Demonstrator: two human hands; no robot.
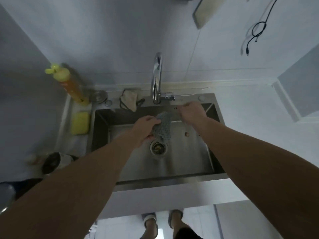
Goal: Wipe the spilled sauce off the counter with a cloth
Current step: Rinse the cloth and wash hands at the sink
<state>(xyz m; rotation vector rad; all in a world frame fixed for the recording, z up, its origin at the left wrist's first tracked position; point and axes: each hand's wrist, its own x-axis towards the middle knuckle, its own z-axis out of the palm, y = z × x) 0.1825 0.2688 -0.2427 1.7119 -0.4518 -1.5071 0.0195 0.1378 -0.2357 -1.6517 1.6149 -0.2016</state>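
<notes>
Fingers of left hand [144,131] curl round the left edge of the cloth [163,126], pinching it above the sink [189,161] basin. Right hand [191,112] hovers near the faucet [156,78] base, fingers bent; whether it grips anything, cannot tell. Cloth grey-blue, nubby, hanging crumpled just far of the drain [158,147]. Steel walls all round, basin floor open to the right. Yellow sponge [80,123] and soap bottle [69,83] at left rim
</notes>
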